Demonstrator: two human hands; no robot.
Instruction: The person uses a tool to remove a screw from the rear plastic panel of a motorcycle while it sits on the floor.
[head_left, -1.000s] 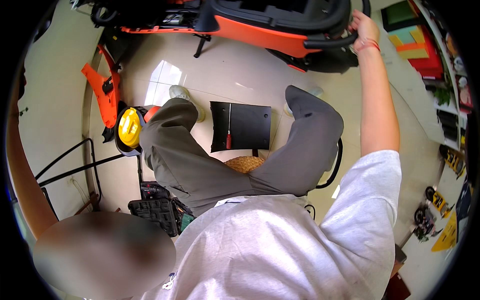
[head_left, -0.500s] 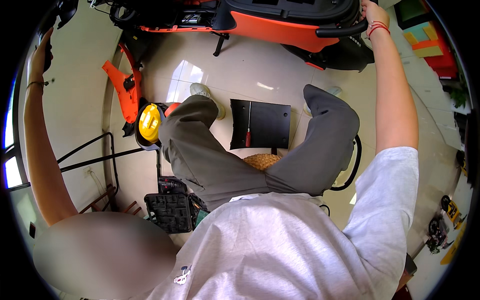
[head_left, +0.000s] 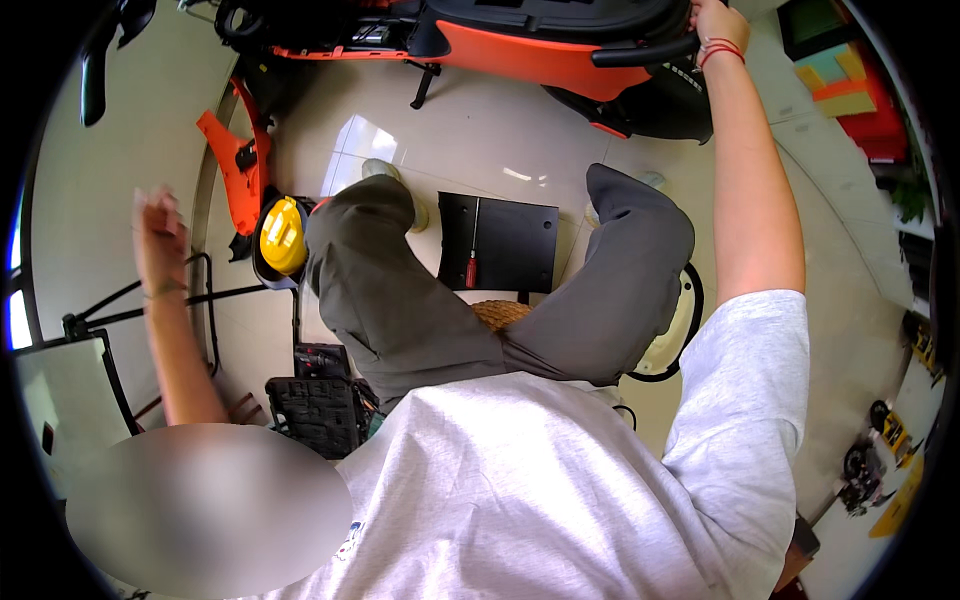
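Note:
An orange and black scooter (head_left: 540, 50) stretches across the top of the view. My right hand (head_left: 712, 22) grips the black grab rail (head_left: 640, 55) at its rear. My left hand (head_left: 160, 220), slightly blurred, is in the air on the left with loosely bent fingers and nothing visible in them, left of a yellow object (head_left: 283, 235) in a dark bucket-like container. Between my legs a black panel (head_left: 515, 245) lies flat, with a red-handled screwdriver (head_left: 471, 265) on it.
An orange body panel (head_left: 240, 185) stands by the left wall, near a black tube frame (head_left: 208, 300). A dark tool case (head_left: 310, 410) lies open beside me. A woven seat (head_left: 495, 312) shows between my legs. Shelves with colored boxes (head_left: 865, 120) line the right side.
My left hand has left the dark object at the upper left and moved down and right. My right hand stays on the rail. The view has shifted slightly.

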